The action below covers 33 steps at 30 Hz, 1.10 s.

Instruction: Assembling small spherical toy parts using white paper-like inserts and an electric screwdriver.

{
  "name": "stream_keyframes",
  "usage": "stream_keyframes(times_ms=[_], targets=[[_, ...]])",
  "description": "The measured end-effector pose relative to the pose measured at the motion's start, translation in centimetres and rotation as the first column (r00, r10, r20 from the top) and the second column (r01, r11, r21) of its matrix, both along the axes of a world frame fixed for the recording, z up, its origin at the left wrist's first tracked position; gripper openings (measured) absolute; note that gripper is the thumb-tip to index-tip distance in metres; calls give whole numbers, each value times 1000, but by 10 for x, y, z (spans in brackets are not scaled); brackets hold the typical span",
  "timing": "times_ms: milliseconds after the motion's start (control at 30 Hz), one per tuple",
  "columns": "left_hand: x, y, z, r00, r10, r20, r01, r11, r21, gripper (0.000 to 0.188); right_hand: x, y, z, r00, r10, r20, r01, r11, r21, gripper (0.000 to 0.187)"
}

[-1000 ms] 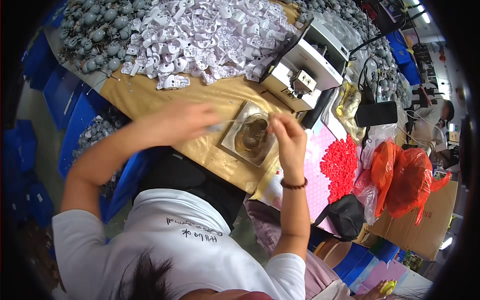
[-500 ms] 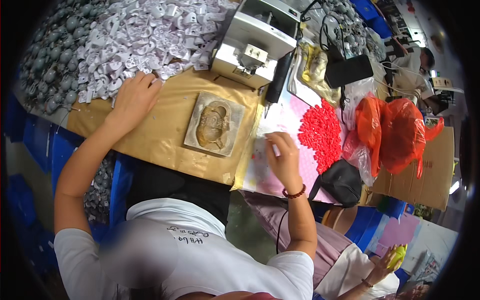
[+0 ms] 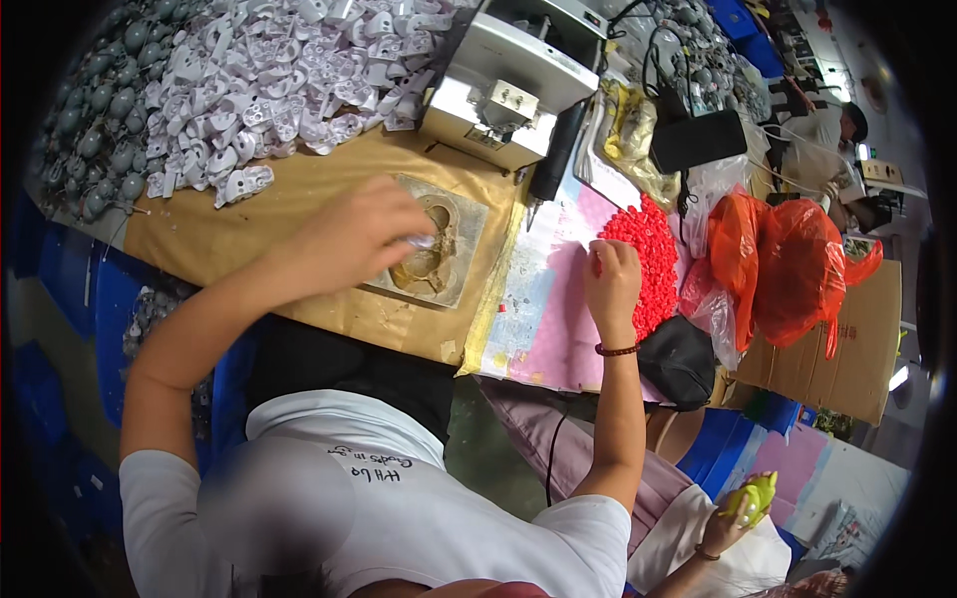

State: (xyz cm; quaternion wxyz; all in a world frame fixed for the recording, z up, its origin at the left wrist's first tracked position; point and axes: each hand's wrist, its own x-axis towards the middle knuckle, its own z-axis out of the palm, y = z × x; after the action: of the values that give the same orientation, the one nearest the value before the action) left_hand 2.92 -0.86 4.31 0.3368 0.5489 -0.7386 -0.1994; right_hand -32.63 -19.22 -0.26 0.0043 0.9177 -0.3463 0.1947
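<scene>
My left hand (image 3: 349,239) hangs over the left part of a square metal mould (image 3: 463,261) with a rounded hollow. Between its fingertips is a small white plastic part (image 3: 423,241), mostly hidden by the fingers. At the near left edge of a heap of small red plastic pieces (image 3: 650,269) is my right hand (image 3: 611,287). Its fingers are pinched together, and a bit of red (image 3: 596,263) shows at the fingertips. A large heap of white plastic parts (image 3: 289,85) lies beyond my left hand.
A white bench machine (image 3: 508,95) stands behind the mould, with a black-handled pointed tool (image 3: 554,159) beside it. Grey round parts (image 3: 100,130) are heaped far left. Red plastic bags (image 3: 797,269) and a black pouch (image 3: 678,361) lie right. A co-worker's hand (image 3: 733,518) holds a yellow-green object.
My left hand has come from the white heap to the mould with a white part. My right hand has moved right to the red pieces, and its fingers have closed.
</scene>
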Motion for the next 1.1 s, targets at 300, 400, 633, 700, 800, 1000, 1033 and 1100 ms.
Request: stream_keyframes(times_ms=[300,400,633,700,800,1000,1033,1100], targets=[[-22,-8,-28,987,156,35,-155,988,-4,39,135,73,37,791,326,518,-508,821,259,26],[-22,-6,-31,988,153,-13,-152,985,76,45,162,79,20,789,463,405,-565,805,179,27],[42,11,-22,980,24,-196,-21,1000,16,47,166,93,21,835,524,168,-543,833,103,26],[92,25,-7,977,172,-129,-159,982,104,40,166,99,25,850,503,154,-522,845,120,26],[163,44,24,887,462,8,-462,886,38,25,163,99,20,860,470,196,-500,852,151,25],[273,98,48,413,773,483,-691,611,-387,20,160,93,10,866,421,269,-484,839,247,38],[284,106,49,341,782,522,-708,579,-404,22,157,93,9,870,389,305,-472,836,279,40],[299,117,53,265,836,481,-793,472,-384,24,152,91,8,868,293,400,-442,822,359,39]])
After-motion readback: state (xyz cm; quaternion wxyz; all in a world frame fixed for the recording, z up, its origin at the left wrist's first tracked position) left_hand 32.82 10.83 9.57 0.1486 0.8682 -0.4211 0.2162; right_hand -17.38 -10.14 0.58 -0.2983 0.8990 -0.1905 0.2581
